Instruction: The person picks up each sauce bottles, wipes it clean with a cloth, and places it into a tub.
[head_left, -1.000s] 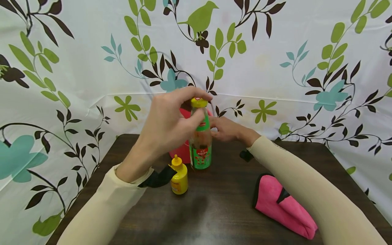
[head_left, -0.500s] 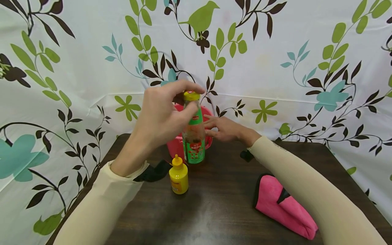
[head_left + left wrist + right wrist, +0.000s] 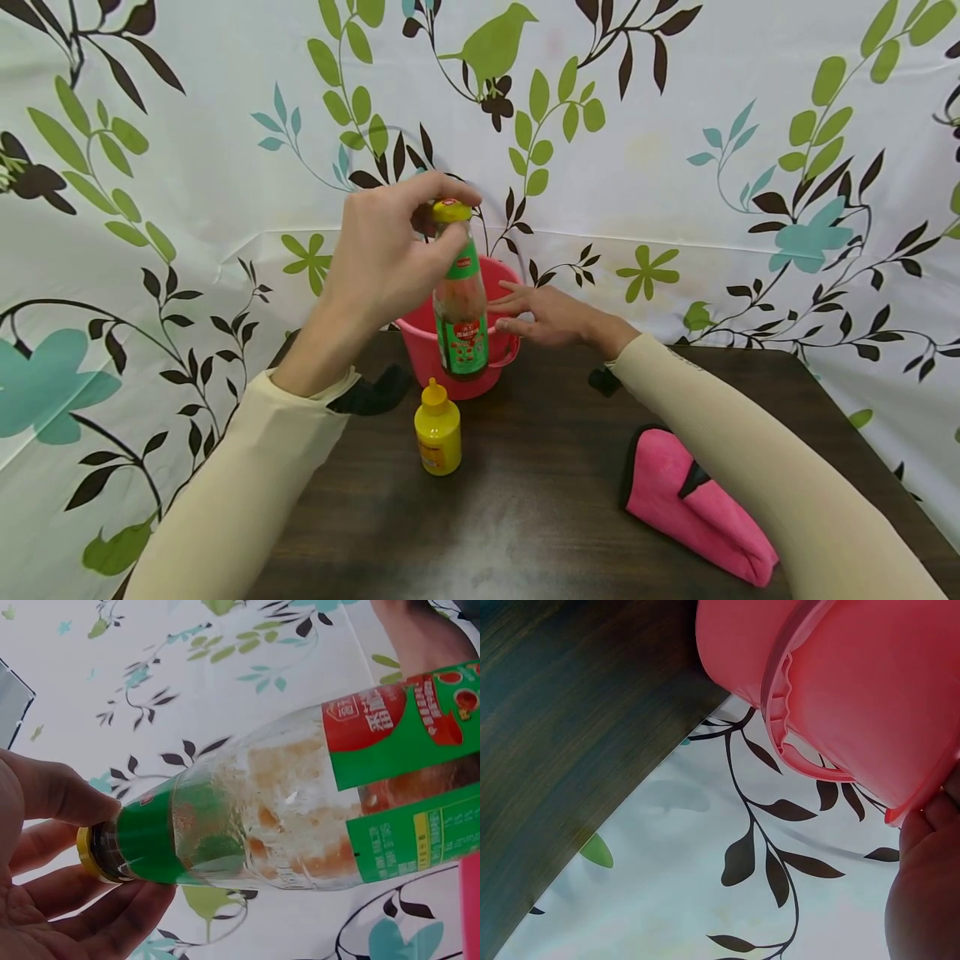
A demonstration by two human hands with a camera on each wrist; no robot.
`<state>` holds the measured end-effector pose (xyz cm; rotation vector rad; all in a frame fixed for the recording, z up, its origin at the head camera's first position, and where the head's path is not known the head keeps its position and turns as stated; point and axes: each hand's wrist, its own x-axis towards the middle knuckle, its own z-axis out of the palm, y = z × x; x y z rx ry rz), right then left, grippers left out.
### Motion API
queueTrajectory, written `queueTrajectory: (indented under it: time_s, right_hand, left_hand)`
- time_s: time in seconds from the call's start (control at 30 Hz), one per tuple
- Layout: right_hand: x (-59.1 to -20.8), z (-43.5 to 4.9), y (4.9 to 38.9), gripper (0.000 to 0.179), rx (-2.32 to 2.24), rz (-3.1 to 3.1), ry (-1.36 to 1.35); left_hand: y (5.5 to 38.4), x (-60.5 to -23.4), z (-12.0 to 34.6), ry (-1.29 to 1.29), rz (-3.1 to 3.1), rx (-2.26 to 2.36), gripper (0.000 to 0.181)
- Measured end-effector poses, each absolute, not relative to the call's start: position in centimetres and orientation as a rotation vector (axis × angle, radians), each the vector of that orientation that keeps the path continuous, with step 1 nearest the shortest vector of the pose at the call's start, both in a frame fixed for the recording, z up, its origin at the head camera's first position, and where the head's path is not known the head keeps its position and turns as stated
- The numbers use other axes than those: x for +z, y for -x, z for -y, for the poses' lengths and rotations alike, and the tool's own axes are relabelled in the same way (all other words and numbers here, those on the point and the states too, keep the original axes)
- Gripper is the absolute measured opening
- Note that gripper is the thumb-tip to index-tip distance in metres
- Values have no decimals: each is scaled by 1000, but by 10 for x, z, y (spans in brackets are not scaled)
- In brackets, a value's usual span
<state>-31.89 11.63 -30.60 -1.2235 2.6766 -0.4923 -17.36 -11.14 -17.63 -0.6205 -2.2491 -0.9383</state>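
My left hand (image 3: 382, 258) grips a glass ketchup bottle (image 3: 462, 321) by its yellow cap and neck. The bottle has green and red labels, with reddish residue inside the glass. It is held up off the table, slightly tilted, overlapping the front of a pink bucket (image 3: 422, 350) in the head view. In the left wrist view, thumb and fingers close round the cap of the bottle (image 3: 281, 810). My right hand (image 3: 551, 315) rests at the bucket's right rim, its fingers extended over the edge. The right wrist view has that hand (image 3: 930, 892) touching the rim.
A small yellow squeeze bottle (image 3: 438, 442) with a pointed nozzle stands in front of the bucket. A folded pink cloth (image 3: 690, 508) lies to the right on the dark wooden table (image 3: 540, 500), under my right forearm. A leaf-patterned curtain (image 3: 645, 192) hangs behind the table.
My left hand has lifted the ketchup bottle and carried it up and left, uncovering more of the bucket. The right hand's fingers have spread at the rim, its arm nearly still.
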Motion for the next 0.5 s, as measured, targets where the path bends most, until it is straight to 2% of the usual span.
queueTrajectory:
  time_s: [0.5]
  right_hand:
    - [-306, -117, 320, 54, -514, -2671, 1225]
  left_hand:
    - [208, -172, 115, 508, 2255, -952, 29]
